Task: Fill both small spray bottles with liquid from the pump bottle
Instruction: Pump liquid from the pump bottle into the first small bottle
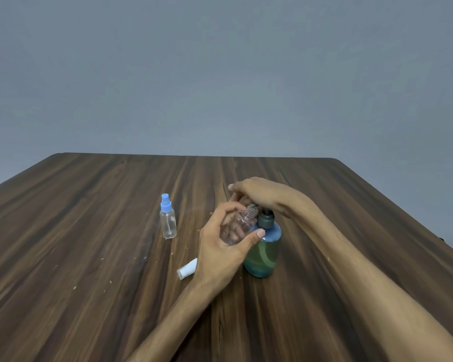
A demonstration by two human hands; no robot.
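The left hand [220, 246], fingers clamped on an uncapped clear spray bottle [237, 227], tilts its threaded mouth rightward against the pump bottle [264, 246] mid-bench, while the right hand [256, 194], fingers curled, presses the pump head from above.

The right hand [256, 194] hides the pump bottle's [263, 253] pump head.

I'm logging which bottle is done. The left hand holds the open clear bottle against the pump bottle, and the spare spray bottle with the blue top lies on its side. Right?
Not quite: the spare spray bottle stands upright with its blue top on, as the head view shows. The left hand does hold the open clear bottle against the pump bottle.
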